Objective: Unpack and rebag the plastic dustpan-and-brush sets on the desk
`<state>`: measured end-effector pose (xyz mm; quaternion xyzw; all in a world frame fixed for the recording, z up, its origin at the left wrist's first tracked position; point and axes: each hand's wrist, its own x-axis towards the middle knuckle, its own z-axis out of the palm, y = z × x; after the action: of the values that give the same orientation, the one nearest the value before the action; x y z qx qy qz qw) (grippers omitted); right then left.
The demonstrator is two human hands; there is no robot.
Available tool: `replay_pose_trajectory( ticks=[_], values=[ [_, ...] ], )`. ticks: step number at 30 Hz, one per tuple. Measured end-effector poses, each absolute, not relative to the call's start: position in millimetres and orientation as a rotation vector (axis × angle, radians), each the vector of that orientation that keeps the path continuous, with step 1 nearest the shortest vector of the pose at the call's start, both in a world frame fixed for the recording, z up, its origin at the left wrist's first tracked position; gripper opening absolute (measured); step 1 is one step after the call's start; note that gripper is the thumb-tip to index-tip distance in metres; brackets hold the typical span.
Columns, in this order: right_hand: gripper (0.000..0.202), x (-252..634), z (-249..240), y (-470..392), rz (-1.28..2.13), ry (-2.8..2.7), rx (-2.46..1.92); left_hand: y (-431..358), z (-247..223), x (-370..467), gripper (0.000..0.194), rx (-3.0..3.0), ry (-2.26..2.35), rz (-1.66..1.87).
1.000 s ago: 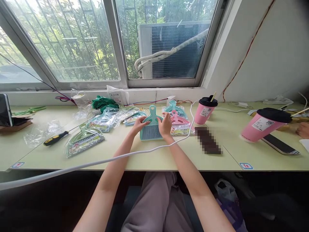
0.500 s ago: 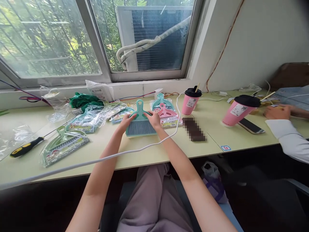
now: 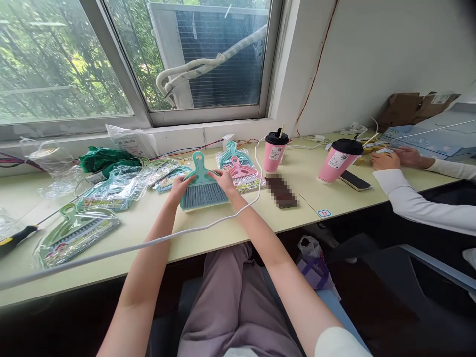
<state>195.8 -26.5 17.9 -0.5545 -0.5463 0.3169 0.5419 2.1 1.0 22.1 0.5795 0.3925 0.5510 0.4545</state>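
Between my two hands is a mint-green dustpan and brush set (image 3: pixel 204 191), its looped handle pointing toward the window and its grey bristles toward me. My left hand (image 3: pixel 181 188) grips its left side, thumb on top. On the other side my right hand (image 3: pixel 223 182) holds the right edge, thumb also on the green plastic. The fingers beneath are hidden. Just behind my right hand lie a wrapped pink dustpan set (image 3: pixel 241 170) and a wrapped teal one (image 3: pixel 231 151). A wrapped green set (image 3: pixel 78 230) lies to the left.
A white cable (image 3: pixel 208 225) crosses above my forearms. Two pink cups (image 3: pixel 275 153) with straws, a pixelated dark object (image 3: pixel 281 191) and a phone (image 3: pixel 356 180) are right. A screwdriver (image 3: pixel 17 239) lies far left. A co-worker's hands (image 3: pixel 386 158) are at the far right.
The view has swung to the right, so everything sits further left and more of the co-worker's arms and boxes shows. My hands keep the same hold on the green set.
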Motion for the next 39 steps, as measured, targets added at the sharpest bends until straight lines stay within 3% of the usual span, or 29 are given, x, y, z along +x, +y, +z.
replay_pose_trajectory(
  ticks=[5,11,16,20,23,27,31,33,36,39],
  values=[
    [0.07,203.2,7.9,-16.7,0.964,-1.255,-1.179,28.0,20.7,-25.4,0.037,1.114,0.965,1.717],
    [0.043,161.7,-7.4,-43.7,0.474,-2.069,-1.336,55.0,6.4,-66.0,0.042,0.727,0.996,1.966],
    [0.038,143.6,-16.0,-48.5,0.368,-2.424,-1.362,57.4,-8.8,-67.7,0.033,0.743,1.062,1.973],
    [0.03,151.4,-13.4,-44.4,0.306,-2.329,-1.444,57.2,-14.4,-57.1,0.031,0.793,1.079,1.901],
    [0.038,156.1,-10.9,-46.1,0.251,-2.169,-1.616,54.5,-12.8,-49.3,0.029,0.8,1.044,1.841],
    [0.03,161.7,-5.1,-48.1,0.398,-2.138,-1.693,46.8,-6.5,-41.5,0.021,0.76,1.029,1.74],
    [0.035,162.8,-0.6,-50.5,0.467,-2.076,-1.679,41.5,-1.9,-38.0,0.014,0.709,1.018,1.689],
    [0.031,159.8,-1.2,-52.1,0.407,-2.012,-1.726,40.7,-1.5,-37.5,0.018,0.696,1.026,1.676],
    [0.041,155.3,-4.9,-50.5,0.336,-1.994,-1.78,40.5,-3.0,-37.5,0.027,0.739,1.048,1.657],
    [0.033,156.0,-10.0,-43.5,0.45,-2.12,-1.663,41.3,-6.4,-38.6,0.031,0.815,1.006,1.706]
  ],
)
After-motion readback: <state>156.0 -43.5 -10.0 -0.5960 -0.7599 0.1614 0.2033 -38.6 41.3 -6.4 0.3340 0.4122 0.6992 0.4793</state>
